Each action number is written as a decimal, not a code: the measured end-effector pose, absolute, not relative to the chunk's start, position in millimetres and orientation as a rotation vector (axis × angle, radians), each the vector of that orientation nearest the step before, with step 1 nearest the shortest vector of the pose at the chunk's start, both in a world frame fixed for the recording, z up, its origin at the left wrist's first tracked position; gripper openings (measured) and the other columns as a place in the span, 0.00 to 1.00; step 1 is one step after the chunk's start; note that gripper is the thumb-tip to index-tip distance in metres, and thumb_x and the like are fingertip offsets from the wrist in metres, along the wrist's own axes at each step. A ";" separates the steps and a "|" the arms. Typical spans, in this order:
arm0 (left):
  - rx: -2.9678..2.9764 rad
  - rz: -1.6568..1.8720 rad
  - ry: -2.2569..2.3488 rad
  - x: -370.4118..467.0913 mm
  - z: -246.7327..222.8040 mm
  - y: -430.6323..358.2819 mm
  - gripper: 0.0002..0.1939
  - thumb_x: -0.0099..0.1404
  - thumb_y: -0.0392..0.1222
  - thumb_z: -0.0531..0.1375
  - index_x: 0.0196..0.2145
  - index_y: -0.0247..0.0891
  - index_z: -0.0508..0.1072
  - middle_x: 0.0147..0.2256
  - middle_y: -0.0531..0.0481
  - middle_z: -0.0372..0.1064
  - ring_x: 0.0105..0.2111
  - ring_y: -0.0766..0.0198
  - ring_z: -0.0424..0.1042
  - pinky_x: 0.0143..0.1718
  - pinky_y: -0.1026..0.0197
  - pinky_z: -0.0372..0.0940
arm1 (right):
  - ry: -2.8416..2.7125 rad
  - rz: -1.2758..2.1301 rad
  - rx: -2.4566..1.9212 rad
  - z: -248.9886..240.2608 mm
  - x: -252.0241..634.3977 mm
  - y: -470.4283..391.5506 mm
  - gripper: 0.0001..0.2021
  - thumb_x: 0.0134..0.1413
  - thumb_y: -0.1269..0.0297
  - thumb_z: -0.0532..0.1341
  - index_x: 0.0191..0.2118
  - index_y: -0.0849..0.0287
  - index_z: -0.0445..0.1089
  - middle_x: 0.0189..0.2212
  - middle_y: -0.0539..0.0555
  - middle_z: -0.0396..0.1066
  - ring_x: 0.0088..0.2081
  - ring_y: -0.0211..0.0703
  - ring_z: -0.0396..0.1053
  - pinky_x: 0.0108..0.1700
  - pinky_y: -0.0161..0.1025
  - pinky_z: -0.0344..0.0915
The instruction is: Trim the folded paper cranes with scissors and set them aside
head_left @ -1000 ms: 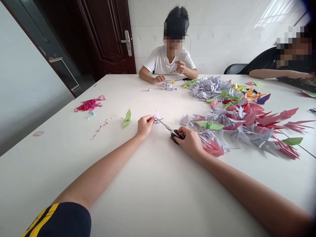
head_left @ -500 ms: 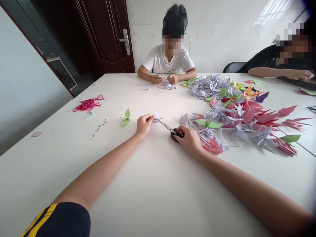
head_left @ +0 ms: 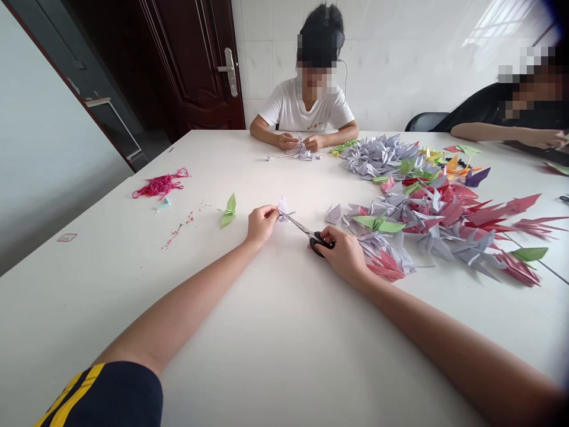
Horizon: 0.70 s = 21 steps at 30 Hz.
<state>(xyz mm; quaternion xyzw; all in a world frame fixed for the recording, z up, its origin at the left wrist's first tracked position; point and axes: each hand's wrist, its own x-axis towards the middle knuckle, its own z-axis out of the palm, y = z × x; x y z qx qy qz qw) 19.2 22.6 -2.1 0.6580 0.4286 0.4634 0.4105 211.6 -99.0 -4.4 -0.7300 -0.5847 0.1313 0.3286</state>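
So there's a small pale lilac folded-paper crane [head_left: 283,203] just above the middle of the white table [head_left: 267,332], pinched in the left hand [head_left: 262,224], thumb and fingertips closed on one edge. The right hand [head_left: 345,252] has its grip wrapped round the black handles of some steel scissors [head_left: 306,230], blades slightly apart and right up at the crane. Can't tell from here if they're actually biting into the paper.

Just left of that sits a light green paper crane [head_left: 229,210], then a scatter of tiny red bits [head_left: 189,219], a little pale blue paper scrap [head_left: 163,204] and a tangled bundle of hot pink string [head_left: 160,185] further out.

Beside the right hand it's a big messy heap of paper cranes [head_left: 438,207], mostly lilac and red with green, yellow, orange and purple ones mixed in.

Across the table a person in a white T-shirt [head_left: 291,104] has both hands on some small white paper, and someone in a black top [head_left: 478,107] sits at far right.
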 end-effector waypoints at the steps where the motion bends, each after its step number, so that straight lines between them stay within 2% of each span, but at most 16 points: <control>1: 1.656 1.171 1.078 19.2 -2.1 22.5 0.11 0.58 0.46 0.58 0.26 0.37 0.74 0.26 0.50 0.72 0.29 0.64 0.68 0.34 0.62 0.59 | -1.530 0.341 -1.907 -4.3 211.4 -99.3 0.12 0.45 0.52 0.65 0.30 0.54 0.66 0.25 0.48 0.69 0.26 0.41 0.62 0.27 0.36 0.50; 4: 1.655 1.182 1.081 19.2 -1.9 22.3 0.12 0.59 0.47 0.58 0.26 0.37 0.74 0.26 0.50 0.72 0.29 0.63 0.69 0.34 0.62 0.60 | -1.527 0.329 -1.900 -3.8 210.6 -100.1 0.14 0.45 0.49 0.65 0.29 0.54 0.66 0.23 0.48 0.67 0.25 0.41 0.61 0.27 0.36 0.49; 7: 1.646 1.195 1.078 19.0 -1.7 22.4 0.11 0.59 0.47 0.59 0.26 0.37 0.74 0.27 0.50 0.72 0.29 0.63 0.69 0.34 0.62 0.60 | -1.537 0.332 -1.886 -3.5 210.2 -100.1 0.13 0.45 0.51 0.65 0.29 0.54 0.66 0.23 0.48 0.67 0.25 0.41 0.61 0.27 0.36 0.50; 12: 1.640 1.212 1.087 17.8 -1.9 22.7 0.12 0.60 0.47 0.59 0.26 0.37 0.73 0.24 0.51 0.69 0.27 0.64 0.67 0.33 0.62 0.61 | -1.466 0.402 -1.761 -2.1 210.5 -100.2 0.15 0.46 0.49 0.66 0.28 0.54 0.65 0.22 0.47 0.65 0.24 0.39 0.57 0.27 0.36 0.50; 16: 1.543 1.252 1.050 17.8 -2.3 23.4 0.08 0.61 0.43 0.57 0.28 0.37 0.71 0.28 0.50 0.71 0.29 0.65 0.69 0.36 0.61 0.65 | -1.389 0.424 -1.682 0.4 210.2 -100.8 0.18 0.46 0.47 0.67 0.28 0.55 0.64 0.23 0.47 0.66 0.24 0.38 0.56 0.27 0.36 0.50; 21: 1.385 1.271 1.033 18.6 -1.7 23.8 0.05 0.63 0.40 0.55 0.33 0.36 0.69 0.32 0.48 0.72 0.30 0.64 0.74 0.35 0.61 0.68 | -1.406 0.417 -1.717 0.4 209.7 -100.9 0.16 0.44 0.50 0.68 0.29 0.55 0.66 0.25 0.49 0.70 0.24 0.39 0.58 0.28 0.36 0.52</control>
